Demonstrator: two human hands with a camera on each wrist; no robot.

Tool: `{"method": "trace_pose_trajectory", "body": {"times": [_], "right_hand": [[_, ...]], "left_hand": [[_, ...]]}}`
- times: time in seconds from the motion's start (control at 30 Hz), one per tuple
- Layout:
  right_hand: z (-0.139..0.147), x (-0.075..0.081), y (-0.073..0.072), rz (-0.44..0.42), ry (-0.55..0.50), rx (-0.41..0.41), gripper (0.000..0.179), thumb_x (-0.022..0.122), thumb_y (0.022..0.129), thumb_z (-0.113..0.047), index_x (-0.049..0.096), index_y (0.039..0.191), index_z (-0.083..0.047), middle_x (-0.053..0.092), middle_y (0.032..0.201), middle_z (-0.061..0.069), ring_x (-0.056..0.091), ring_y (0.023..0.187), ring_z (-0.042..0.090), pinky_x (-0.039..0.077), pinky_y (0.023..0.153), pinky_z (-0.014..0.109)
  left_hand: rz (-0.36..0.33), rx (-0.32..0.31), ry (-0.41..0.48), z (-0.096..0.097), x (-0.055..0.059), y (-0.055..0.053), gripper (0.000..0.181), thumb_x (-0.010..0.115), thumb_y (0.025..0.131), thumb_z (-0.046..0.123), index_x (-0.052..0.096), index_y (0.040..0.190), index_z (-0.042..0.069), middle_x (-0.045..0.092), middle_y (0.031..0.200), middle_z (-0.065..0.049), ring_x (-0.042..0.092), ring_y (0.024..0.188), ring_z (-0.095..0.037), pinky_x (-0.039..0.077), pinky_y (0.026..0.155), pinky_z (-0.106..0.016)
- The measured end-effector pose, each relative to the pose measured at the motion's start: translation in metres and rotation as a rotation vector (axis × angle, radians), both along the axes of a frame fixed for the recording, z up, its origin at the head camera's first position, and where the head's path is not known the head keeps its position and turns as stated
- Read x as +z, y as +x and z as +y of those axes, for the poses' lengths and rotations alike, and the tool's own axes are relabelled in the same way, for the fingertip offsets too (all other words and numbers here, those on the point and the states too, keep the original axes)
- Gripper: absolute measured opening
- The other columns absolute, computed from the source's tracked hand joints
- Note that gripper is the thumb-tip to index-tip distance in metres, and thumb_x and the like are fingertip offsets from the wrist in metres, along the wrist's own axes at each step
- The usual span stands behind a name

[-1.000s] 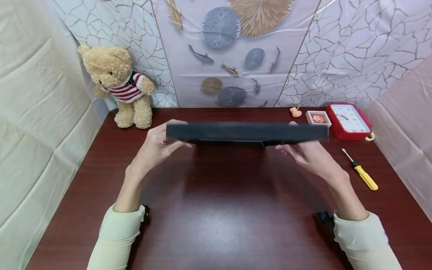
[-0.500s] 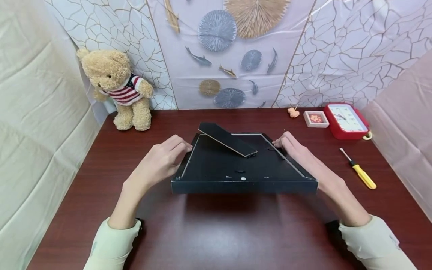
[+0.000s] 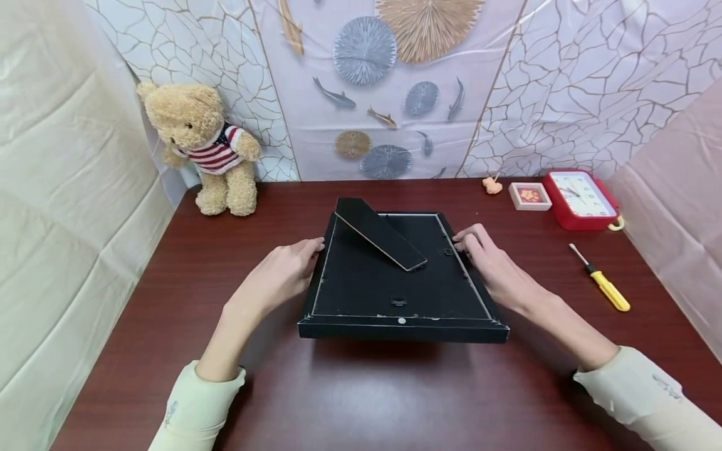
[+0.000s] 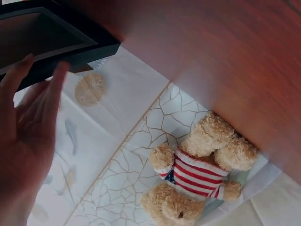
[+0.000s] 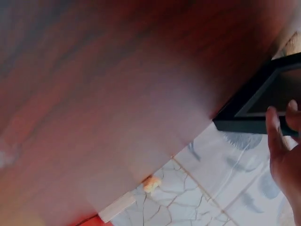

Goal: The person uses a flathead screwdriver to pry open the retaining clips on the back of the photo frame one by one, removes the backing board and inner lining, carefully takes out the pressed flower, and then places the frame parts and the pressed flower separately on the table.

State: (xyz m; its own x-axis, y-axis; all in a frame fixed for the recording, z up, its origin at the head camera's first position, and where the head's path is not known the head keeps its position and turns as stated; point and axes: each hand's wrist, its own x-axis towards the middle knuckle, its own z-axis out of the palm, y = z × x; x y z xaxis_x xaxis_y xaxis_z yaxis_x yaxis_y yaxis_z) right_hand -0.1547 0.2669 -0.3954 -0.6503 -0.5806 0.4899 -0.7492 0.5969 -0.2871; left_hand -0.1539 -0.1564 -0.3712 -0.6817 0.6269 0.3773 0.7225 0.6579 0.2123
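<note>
A black picture frame [image 3: 361, 294] is held back side up over the table, its near edge lower in the head view. Its easel leg [image 3: 379, 233] stands out at a slant from the backing. My left hand [image 3: 282, 269] grips the frame's left side, with fingers under it in the left wrist view. On the opposite side my right hand [image 3: 489, 266] holds the other edge, and its fingertips touch the frame's underside [image 5: 244, 125] in the right wrist view. The front's inner panel looks dark from below.
A teddy bear [image 3: 213, 153] sits at the back left. Along the back right are a small orange-pink figure [image 3: 492, 185], a little square box [image 3: 530, 196] and a red clock [image 3: 583, 199]. A yellow-handled screwdriver [image 3: 606, 288] lies at the right. Fabric walls [image 3: 68, 188] flank the table.
The picture frame has tipped from edge-on to showing its back, and its near edge has come down toward the person. Both hands keep their hold on its sides.
</note>
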Motion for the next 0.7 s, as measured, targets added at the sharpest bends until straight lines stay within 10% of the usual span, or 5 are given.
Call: {"method": "trace_pose_trajectory", "body": {"times": [0.33, 0.57, 0.7], "right_hand": [[-0.009, -0.016, 0.013, -0.091, -0.057, -0.176, 0.025, 0.074, 0.092, 0.008, 0.058, 0.107, -0.003, 0.065, 0.093, 0.012, 0.063, 0.079, 0.025, 0.054, 0.068, 0.043], [0.014, -0.079, -0.02, -0.218, -0.019, -0.232, 0.031, 0.084, 0.093, -0.006, 0.061, 0.115, -0.009, 0.07, 0.094, 0.007, 0.066, 0.08, 0.019, 0.055, 0.067, 0.034], [0.018, -0.102, -0.028, -0.193, 0.046, -0.247, 0.039, 0.084, 0.091, -0.003, 0.057, 0.119, -0.009, 0.069, 0.098, 0.004, 0.068, 0.086, 0.019, 0.058, 0.071, 0.039]], "left_hand": [[-0.288, 0.077, 0.021, 0.003, -0.013, -0.007, 0.038, 0.072, 0.098, -0.003, 0.07, 0.136, -0.005, 0.083, 0.1, -0.012, 0.082, 0.092, -0.024, 0.066, 0.083, -0.045], [-0.257, 0.107, -0.034, -0.013, -0.102, -0.051, 0.027, 0.075, 0.093, 0.005, 0.072, 0.119, 0.01, 0.077, 0.087, 0.003, 0.073, 0.075, -0.012, 0.061, 0.067, -0.044], [-0.248, 0.111, -0.062, -0.018, -0.124, -0.063, 0.027, 0.071, 0.09, 0.0, 0.068, 0.113, 0.015, 0.069, 0.083, 0.006, 0.07, 0.074, -0.013, 0.059, 0.066, -0.038]]}}
